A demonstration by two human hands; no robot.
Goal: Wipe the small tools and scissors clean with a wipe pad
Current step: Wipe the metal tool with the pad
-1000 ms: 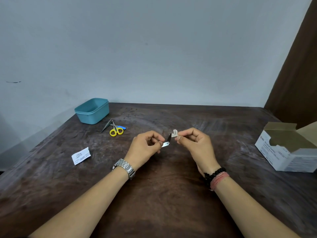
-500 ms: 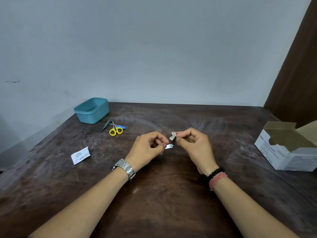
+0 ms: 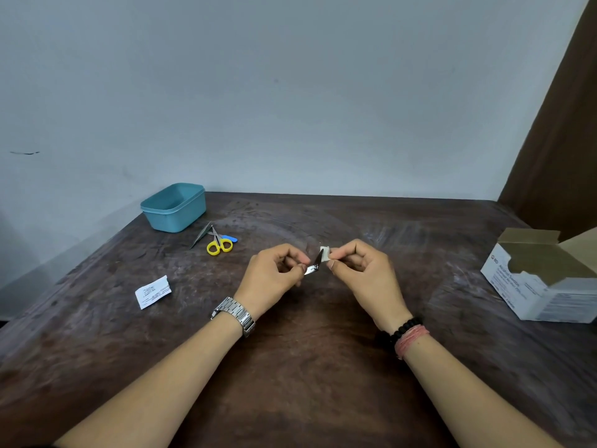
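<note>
Nail clipper (image 3: 312, 266), small and of shiny metal with its lever raised, sits in the air above the middle of the dark brown wooden table (image 3: 323, 367), pinched at its near end by the left hand (image 3: 274, 279), whose fingers are curled in around it. On that wrist is a silver metal link watch (image 3: 235, 314).

Taking the clipper as the landmark and going left to right: well to its left and nearer the person lies a torn white printed sachet (image 3: 152, 291), flat on the wood. Farther back on the left stands a teal plastic rectangular tub (image 3: 174, 206) near the wall. Between the tub and the clipper lie grey metal tweezers (image 3: 200, 235), touching or just beside small yellow-handled scissors (image 3: 219, 243), with a small blue tool (image 3: 230, 238) partly under or behind the scissors; which of the two cannot be told.

Just right of the clipper, touching its raised lever, is a small folded white wipe pad (image 3: 325, 253), pinched between thumb and forefinger of the right hand (image 3: 365, 273). That wrist wears a black bead bracelet (image 3: 402, 328) and a band of pink thread (image 3: 412, 339). Well to the right stands an open white cardboard box (image 3: 542, 286) with printed sides.
</note>
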